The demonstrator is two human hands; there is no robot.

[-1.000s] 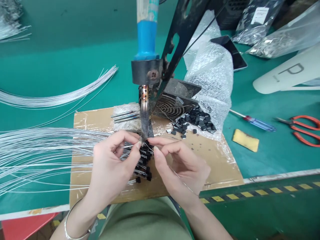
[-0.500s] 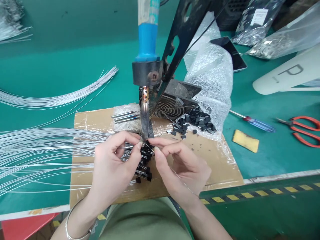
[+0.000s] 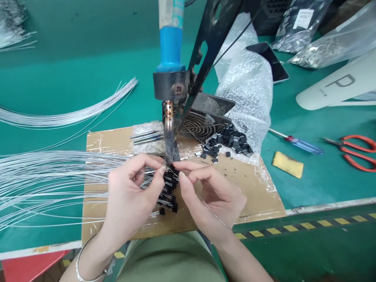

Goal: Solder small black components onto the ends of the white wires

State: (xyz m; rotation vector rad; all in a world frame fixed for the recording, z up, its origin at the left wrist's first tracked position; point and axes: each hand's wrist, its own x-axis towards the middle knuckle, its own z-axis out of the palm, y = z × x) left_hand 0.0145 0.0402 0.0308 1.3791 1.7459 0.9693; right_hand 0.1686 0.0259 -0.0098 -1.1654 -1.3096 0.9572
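Observation:
My left hand point(image 3: 136, 188) pinches the end of a thin grey wire right below the tip of a soldering iron point(image 3: 169, 129) with a blue handle. My right hand point(image 3: 210, 196) pinches a thin solder wire point(image 3: 217, 218), whose length trails across the palm; its tip is close to the left fingertips. The exact contact at the iron tip is too small to tell. Beneath and between the hands lie grey wires point(image 3: 96, 168) ending in black connectors point(image 3: 173, 205), on a cardboard sheet point(image 3: 252, 196).
Loose black pieces point(image 3: 235, 141) lie beside bubble wrap point(image 3: 249, 90) and a round coiled grille point(image 3: 196, 125). To the right are a screwdriver point(image 3: 305, 145), yellow sponge point(image 3: 288, 164), red-handled pliers point(image 3: 358, 147) and a phone point(image 3: 272, 62). The iron's black bracket point(image 3: 205, 47) rises behind the hands.
Both hands and the iron appear slightly further left, along with a small shift of the whole view. The grips look the same.

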